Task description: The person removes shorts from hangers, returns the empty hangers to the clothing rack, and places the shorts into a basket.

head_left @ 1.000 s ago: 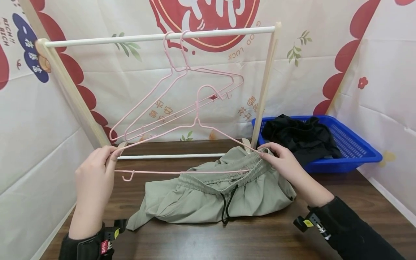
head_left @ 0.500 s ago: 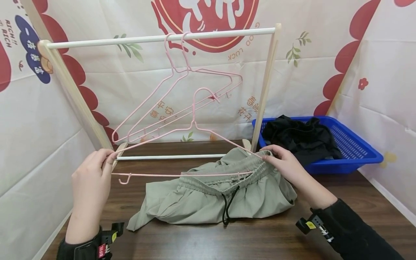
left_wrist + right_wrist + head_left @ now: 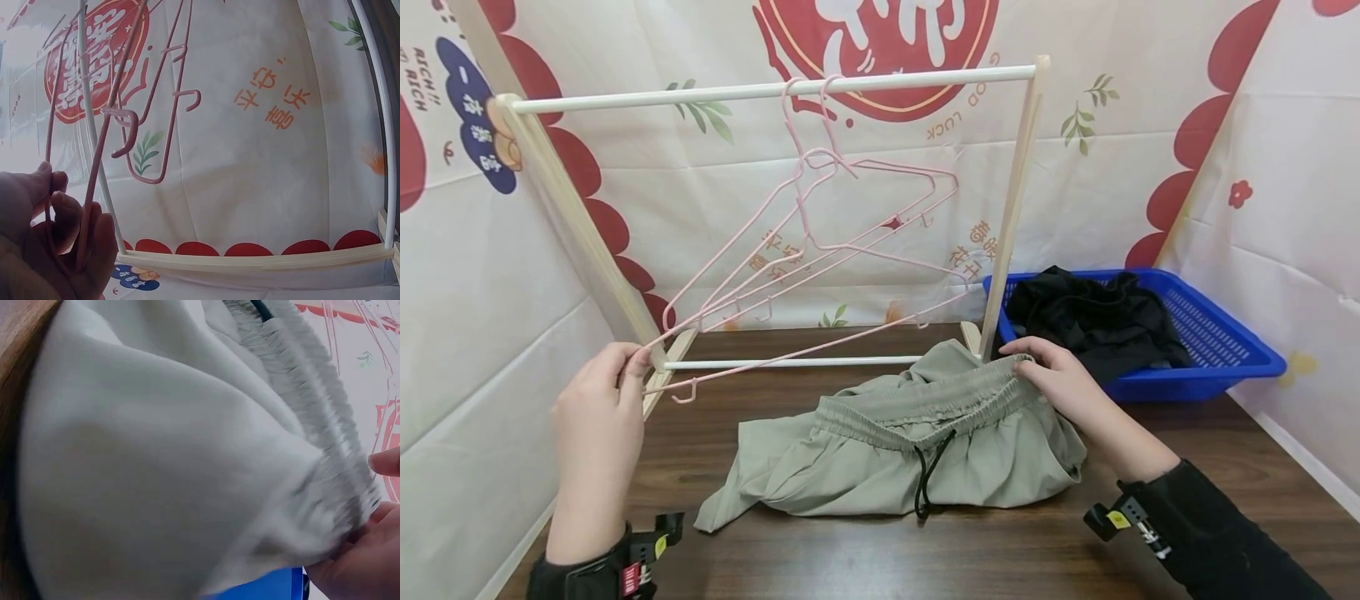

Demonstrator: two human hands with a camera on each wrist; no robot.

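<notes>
My left hand (image 3: 601, 408) pinches one end of a pink clothes hanger (image 3: 805, 367), whose body slants up to the right, hook on top. In the left wrist view my fingers (image 3: 87, 250) curl round the end of the hanger. Grey-green pants (image 3: 880, 467) with an elastic waistband and black drawstring lie bunched on the table, below the hanger and apart from it. My right hand (image 3: 1060, 375) holds the right end of the waistband (image 3: 312, 400). In the right wrist view the thumb and fingers stand either side of that end, with some fingers hidden behind the cloth.
Behind the hanger stands a rack with a white top rail (image 3: 662, 100), wooden posts and a low white bar. Two more pink hangers (image 3: 760, 204) hang from the rail. A blue basket (image 3: 1225, 358) at the right holds black clothing (image 3: 1097, 317). Printed cloth surrounds the brown table (image 3: 820, 558).
The hanger's right end has come away from the waistband and my right hand and swung up, its hook shifting left. My left hand has moved slightly left; the right hand remains at the waistband.
</notes>
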